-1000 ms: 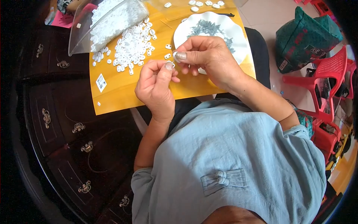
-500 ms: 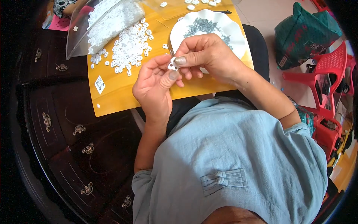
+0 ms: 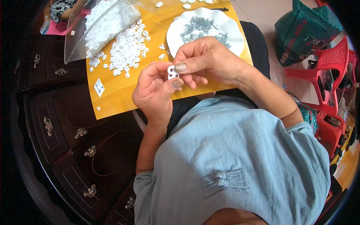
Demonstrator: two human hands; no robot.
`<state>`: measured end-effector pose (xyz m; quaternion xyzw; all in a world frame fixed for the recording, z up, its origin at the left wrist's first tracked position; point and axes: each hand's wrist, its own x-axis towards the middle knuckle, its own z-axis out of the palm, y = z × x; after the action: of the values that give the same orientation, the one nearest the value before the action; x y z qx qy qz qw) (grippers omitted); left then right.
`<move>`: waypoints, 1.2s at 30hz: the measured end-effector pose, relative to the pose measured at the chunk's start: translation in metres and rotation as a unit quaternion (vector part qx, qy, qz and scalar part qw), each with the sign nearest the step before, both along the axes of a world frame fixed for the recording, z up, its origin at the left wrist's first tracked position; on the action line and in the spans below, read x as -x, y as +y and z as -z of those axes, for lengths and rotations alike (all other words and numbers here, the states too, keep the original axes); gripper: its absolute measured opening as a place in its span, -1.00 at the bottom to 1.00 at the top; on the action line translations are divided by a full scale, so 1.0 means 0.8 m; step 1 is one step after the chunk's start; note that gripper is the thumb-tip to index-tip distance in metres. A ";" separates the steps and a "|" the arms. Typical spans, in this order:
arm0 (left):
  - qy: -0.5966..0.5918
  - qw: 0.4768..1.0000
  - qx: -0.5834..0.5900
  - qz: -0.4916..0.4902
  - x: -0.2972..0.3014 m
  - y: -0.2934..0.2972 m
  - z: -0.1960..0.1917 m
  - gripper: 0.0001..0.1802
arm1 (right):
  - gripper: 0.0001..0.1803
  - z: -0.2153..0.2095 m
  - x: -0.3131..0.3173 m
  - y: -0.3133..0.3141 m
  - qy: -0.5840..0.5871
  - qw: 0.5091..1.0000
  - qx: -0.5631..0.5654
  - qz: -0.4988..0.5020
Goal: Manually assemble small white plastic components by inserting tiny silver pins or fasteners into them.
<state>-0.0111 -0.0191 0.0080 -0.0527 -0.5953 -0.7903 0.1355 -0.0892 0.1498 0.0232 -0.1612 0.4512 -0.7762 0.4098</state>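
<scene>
My left hand (image 3: 154, 89) and my right hand (image 3: 210, 62) meet over the near part of the yellow board. Between their thumbs and fingertips is a small white plastic piece (image 3: 171, 71) with dark holes. It looks like two parts set together, though the fingers cover some of it. The left thumb presses its lower end, while the right thumb and forefinger pinch it from the right. Just beyond the right hand stands a white scalloped plate (image 3: 237, 47) bearing many small grey metal pieces (image 3: 200, 24). Left of my hands lies a heap of white two-holed plastic pieces (image 3: 129, 48).
A clear bin (image 3: 71, 45) with a bag of white pieces (image 3: 112, 24) leans over the yellow board's (image 3: 123, 93) far left. Dark wooden drawers (image 3: 56, 116) flank me on the left. Rightward are a red plastic chair (image 3: 330, 69) and a green bag (image 3: 305, 33).
The white piece has turned between my fingertips, so its holes show more plainly. Both hands keep their pinch. The whole view has shifted slightly.
</scene>
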 end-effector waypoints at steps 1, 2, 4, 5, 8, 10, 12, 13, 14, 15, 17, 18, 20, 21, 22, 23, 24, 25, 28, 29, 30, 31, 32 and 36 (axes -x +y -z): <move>0.000 1.000 0.001 0.000 -0.001 0.001 0.000 -0.62 | -0.84 0.000 -0.001 0.000 -0.003 1.000 0.013 -0.004; 0.004 1.000 0.001 -0.005 -0.003 0.001 0.002 -0.61 | -0.84 -0.001 -0.002 -0.001 -0.002 1.000 0.013 -0.005; 0.009 1.000 0.001 -0.009 -0.005 0.002 0.004 -0.60 | -0.85 -0.002 -0.005 -0.001 -0.022 0.999 0.026 -0.013; 0.015 1.000 -0.007 -0.003 -0.006 0.003 0.004 -0.62 | -0.85 -0.001 -0.006 -0.001 -0.022 0.999 0.026 -0.013; 0.031 0.999 -0.017 0.001 -0.007 0.009 0.006 -0.65 | -0.86 0.000 -0.009 0.000 -0.031 0.999 0.040 -0.016; 0.041 0.999 -0.018 -0.002 -0.006 0.011 0.008 -0.66 | -0.86 -0.002 -0.011 0.001 -0.019 0.999 0.034 -0.010; 0.086 0.996 -0.001 -0.010 -0.004 0.012 0.010 -0.68 | -0.87 -0.001 -0.012 0.001 -0.025 0.999 0.039 -0.011; 0.086 0.996 -0.002 -0.011 -0.004 0.013 0.010 -0.68 | -0.87 0.001 -0.013 0.001 -0.033 0.999 0.042 -0.012; 0.080 0.997 -0.009 -0.004 -0.004 0.013 0.010 -0.69 | -0.87 0.004 -0.014 0.001 -0.033 0.999 0.041 -0.013; 0.075 0.997 -0.016 0.003 -0.004 0.014 0.010 -0.70 | -0.87 0.007 -0.016 0.001 -0.049 0.998 0.041 -0.010; 0.064 0.998 -0.028 0.006 -0.006 0.013 0.018 -0.70 | -0.87 0.013 -0.018 0.000 -0.063 0.997 0.040 -0.010; 0.051 0.998 -0.039 0.010 -0.007 0.012 0.022 -0.71 | -0.87 0.016 -0.020 0.000 -0.073 0.997 0.035 -0.016; 0.050 0.998 -0.038 0.001 -0.008 0.011 0.031 -0.70 | -0.86 0.015 -0.018 0.001 -0.081 0.996 0.028 -0.023; 0.048 0.998 -0.035 -0.007 -0.009 0.010 0.032 -0.70 | -0.87 0.009 -0.016 0.001 -0.031 0.999 -0.007 -0.010; 0.050 0.998 -0.035 -0.007 -0.007 0.011 0.029 -0.70 | -0.87 0.002 -0.011 0.003 0.019 0.999 -0.040 0.004; -0.002 1.000 -0.019 -0.025 -0.007 0.011 0.025 -0.71 | -0.87 -0.007 -0.002 0.004 0.217 0.968 -0.108 0.072; -0.053 0.998 -0.004 -0.043 -0.007 0.010 0.023 -0.72 | -0.87 -0.020 0.015 0.007 0.404 0.888 -0.169 0.138; -0.052 0.998 -0.004 -0.042 -0.001 0.002 0.023 -0.72 | -0.88 -0.031 0.038 0.010 0.505 0.814 -0.149 0.245; 0.020 0.945 0.305 -0.119 0.030 -0.044 0.035 -0.74 | -0.95 -0.121 0.109 0.012 0.659 0.610 -0.254 0.359; 0.030 0.916 0.379 -0.131 0.040 -0.053 0.040 -0.75 | -0.96 -0.127 0.132 0.007 0.651 0.584 -0.305 0.377; 0.051 0.884 0.446 -0.132 0.055 -0.048 0.037 -0.76 | -0.96 -0.137 0.152 0.019 0.639 0.545 -0.366 0.401; 0.062 0.866 0.478 -0.134 0.061 -0.047 0.036 -0.78 | -0.96 -0.129 0.173 0.025 0.639 0.543 -0.368 0.402; 0.063 0.868 0.475 -0.132 0.063 -0.044 0.033 -0.78 | -0.97 -0.115 0.189 0.027 0.669 0.488 -0.401 0.393; 0.058 0.795 0.586 -0.145 0.057 -0.051 0.040 -0.79 | -0.96 -0.088 0.150 0.031 0.790 0.400 -0.216 0.411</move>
<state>-0.0571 -0.0595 -0.0242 -0.0809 -0.9362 -0.2568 0.2261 -0.2095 0.1744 0.0939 -0.4037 0.7381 -0.2544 -0.4770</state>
